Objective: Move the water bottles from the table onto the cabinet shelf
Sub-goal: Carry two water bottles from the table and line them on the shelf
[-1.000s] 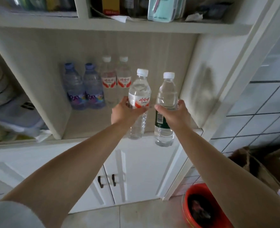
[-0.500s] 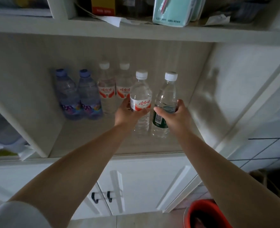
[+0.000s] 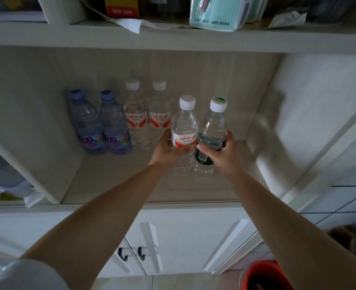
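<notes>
Both held bottles now stand deeper on the shelf (image 3: 114, 185): left hand (image 3: 166, 150) wraps a red-labelled bottle (image 3: 184, 130), right hand (image 3: 225, 155) a green-labelled bottle (image 3: 211, 130); behind, two purple bottles (image 3: 100, 124), two red-labelled bottles (image 3: 147, 116).

Single view, head-worn, wide-angle. Looks forward and down from above the person's forearms, facing straight into the open cabinet shelf (image 3: 118, 185) at close range. Upper shelf edge (image 3: 173, 38) crosses the top of frame; lower cabinet doors (image 3: 185, 237) and floor fill the bottom. Straight lines bow near the frame edges.
</notes>
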